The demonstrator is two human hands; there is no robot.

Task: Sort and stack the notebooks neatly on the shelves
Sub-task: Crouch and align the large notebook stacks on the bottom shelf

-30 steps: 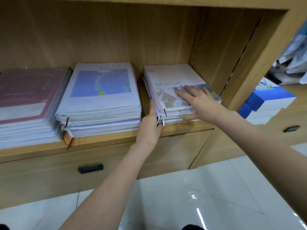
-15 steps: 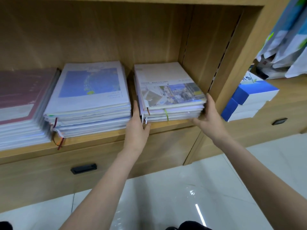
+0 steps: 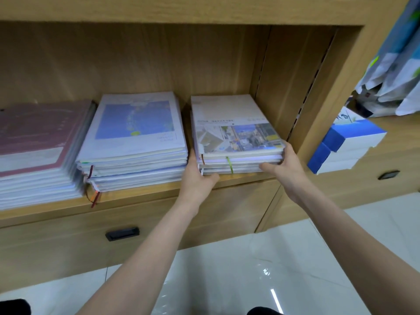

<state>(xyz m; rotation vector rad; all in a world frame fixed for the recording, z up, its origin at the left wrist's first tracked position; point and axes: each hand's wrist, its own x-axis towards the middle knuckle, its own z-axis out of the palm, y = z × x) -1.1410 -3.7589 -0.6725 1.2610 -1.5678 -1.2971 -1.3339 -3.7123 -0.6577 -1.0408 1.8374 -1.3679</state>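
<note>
On the wooden shelf [image 3: 141, 196] sit three piles of notebooks. Far to the left of the photo pile [image 3: 236, 142] is a dark red pile [image 3: 34, 142]. Just left of the photo pile is the blue map pile [image 3: 134, 137]. The photo pile itself is near the shelf's right wall.

The left hand [image 3: 196, 176] presses flat on the photo pile's left side, in the gap beside the map pile, thumb on the front edge. The right hand [image 3: 284, 167] holds the pile's front right corner, thumb on the front edge, fingers curled round the side. So both hands make one grip, clamped on this pile.

The step looks like squaring up the pile. Next, I think, a soft squeeze and a small push back would line up the edges.

One second ago the right hand lay flat on top of the pile. Half a second ago it was at the right side. Now it wraps the corner.
</note>
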